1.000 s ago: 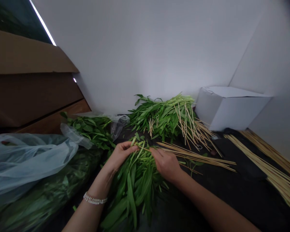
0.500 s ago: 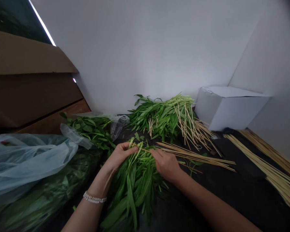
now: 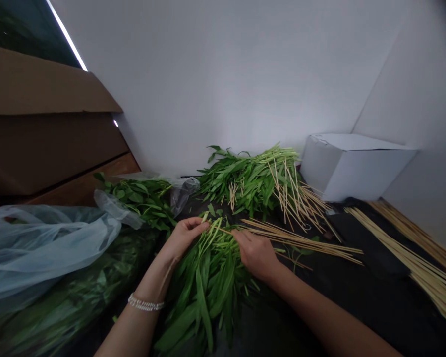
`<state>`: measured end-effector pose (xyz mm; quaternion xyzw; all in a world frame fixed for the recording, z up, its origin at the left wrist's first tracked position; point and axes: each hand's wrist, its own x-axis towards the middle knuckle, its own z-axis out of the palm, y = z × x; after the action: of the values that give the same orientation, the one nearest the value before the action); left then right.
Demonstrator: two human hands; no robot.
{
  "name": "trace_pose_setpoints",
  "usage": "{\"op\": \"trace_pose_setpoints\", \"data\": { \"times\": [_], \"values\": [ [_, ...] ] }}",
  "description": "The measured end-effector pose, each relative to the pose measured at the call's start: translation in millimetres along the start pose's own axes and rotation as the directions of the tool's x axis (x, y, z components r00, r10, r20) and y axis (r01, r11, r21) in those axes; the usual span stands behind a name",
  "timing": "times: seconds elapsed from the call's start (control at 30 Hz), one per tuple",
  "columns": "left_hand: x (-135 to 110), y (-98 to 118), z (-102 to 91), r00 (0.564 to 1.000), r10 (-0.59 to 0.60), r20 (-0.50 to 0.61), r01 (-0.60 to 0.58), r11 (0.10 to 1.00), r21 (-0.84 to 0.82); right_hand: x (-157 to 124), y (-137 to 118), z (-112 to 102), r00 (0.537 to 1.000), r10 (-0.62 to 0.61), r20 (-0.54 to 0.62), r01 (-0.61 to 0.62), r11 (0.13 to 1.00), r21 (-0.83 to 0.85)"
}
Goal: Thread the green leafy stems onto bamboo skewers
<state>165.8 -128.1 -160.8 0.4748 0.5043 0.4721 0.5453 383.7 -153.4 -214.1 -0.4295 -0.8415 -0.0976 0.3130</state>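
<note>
A bunch of leafy green stalks (image 3: 217, 282) hangs toward me, its pale stems uppermost between my hands. A thin wooden skewer (image 3: 221, 230) runs across those stems. My left hand (image 3: 188, 235), a beaded bracelet at its wrist, pinches a stem at the skewer's left end. My right hand (image 3: 254, 250) is closed on the skewer's right end, its fingertips partly hidden by the hand itself. Loose wooden skewers (image 3: 305, 240) lie just beyond my right hand. Farther back, a heap of similar greens (image 3: 245, 178) has several skewers poking out of it.
Left of me are a plastic bag (image 3: 48, 248) over more greens and a second bunch of leaves (image 3: 137, 191) in clear plastic. A cardboard box (image 3: 40, 89) stands behind them. At right are a white box (image 3: 367, 168) and long bundled sticks (image 3: 412, 267).
My left fingers have shifted slightly left along the stem and skewer. My right hand stays almost where it was, and the greens have barely moved.
</note>
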Motion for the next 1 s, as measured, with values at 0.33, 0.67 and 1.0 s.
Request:
{"op": "trace_pose_setpoints", "data": {
  "times": [0.33,0.67,1.0],
  "values": [
    [1.7,1.0,-5.3,1.000,0.001,-0.022,-0.002,0.998,-0.066,1.3,-0.5,-4.1,0.998,0.043,0.048,-0.043,0.999,-0.005],
    [4.7,-5.5,-5.3,1.000,0.005,-0.026,-0.006,1.000,-0.011,1.0,-3.0,-4.2,0.997,0.046,0.070,-0.046,0.999,0.005],
    [-3.1,2.5,-0.1,0.970,0.056,0.236,-0.095,0.984,0.153,1.1,2.1,-4.0,1.000,0.003,-0.022,-0.003,1.000,-0.018]
  ]
}}
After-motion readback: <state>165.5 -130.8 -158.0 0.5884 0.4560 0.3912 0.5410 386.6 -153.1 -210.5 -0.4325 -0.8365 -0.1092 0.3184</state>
